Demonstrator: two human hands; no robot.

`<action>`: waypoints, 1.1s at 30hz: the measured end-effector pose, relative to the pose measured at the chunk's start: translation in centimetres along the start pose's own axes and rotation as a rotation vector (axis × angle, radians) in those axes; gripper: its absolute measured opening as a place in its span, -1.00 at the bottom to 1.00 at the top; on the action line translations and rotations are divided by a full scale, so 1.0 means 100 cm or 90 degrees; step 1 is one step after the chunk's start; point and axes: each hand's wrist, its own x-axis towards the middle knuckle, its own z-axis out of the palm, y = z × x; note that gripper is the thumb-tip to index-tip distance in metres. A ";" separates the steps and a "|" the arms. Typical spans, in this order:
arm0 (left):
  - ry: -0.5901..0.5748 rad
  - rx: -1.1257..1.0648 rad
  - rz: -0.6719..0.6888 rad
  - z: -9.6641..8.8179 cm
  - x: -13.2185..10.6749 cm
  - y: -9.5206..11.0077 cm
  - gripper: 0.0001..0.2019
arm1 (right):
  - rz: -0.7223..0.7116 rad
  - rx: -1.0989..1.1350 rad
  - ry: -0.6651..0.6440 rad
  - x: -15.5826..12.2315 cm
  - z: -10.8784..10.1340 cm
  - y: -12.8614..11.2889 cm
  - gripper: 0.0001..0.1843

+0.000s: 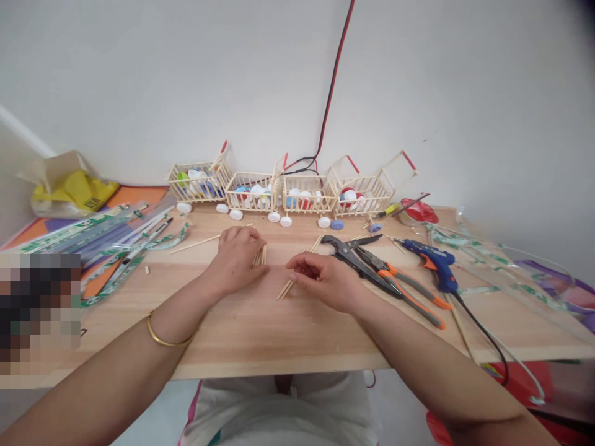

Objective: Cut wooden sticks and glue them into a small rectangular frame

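My left hand (239, 260) rests on the wooden table, its thumb and bent fingers around a small row of thin wooden sticks (259, 255). Part of that row is hidden under the hand. To the right, my right hand (323, 279) has curled fingers, with thumb and forefinger closed at a pair of longer wooden sticks (285, 290) lying slantwise. Those sticks reach out beyond the fingers at both ends. Another loose stick (193, 244) lies left of my left hand. Close by my right hand are black-jawed pliers (367, 266) and orange-and-grey-handled pliers (409, 288).
Miniature stick-built shopping carts (253, 192) with bottle-cap wheels line the wall. A blue glue gun (432, 260) with a black cord lies at right. Plastic-wrapped sticks (125, 241) and a yellow bag (79, 192) occupy the left. A red-black cable (332, 87) hangs down the wall.
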 end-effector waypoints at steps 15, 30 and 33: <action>-0.021 -0.049 0.035 0.005 0.000 -0.009 -0.54 | -0.015 0.036 0.025 0.001 -0.002 0.014 -0.75; 0.007 -0.035 0.083 -0.002 -0.001 0.001 -0.83 | -0.083 -0.104 0.096 0.004 -0.008 0.016 -0.85; 0.036 -0.039 0.082 -0.004 -0.001 0.004 -0.84 | -0.116 -0.164 0.105 0.004 -0.012 0.018 -0.84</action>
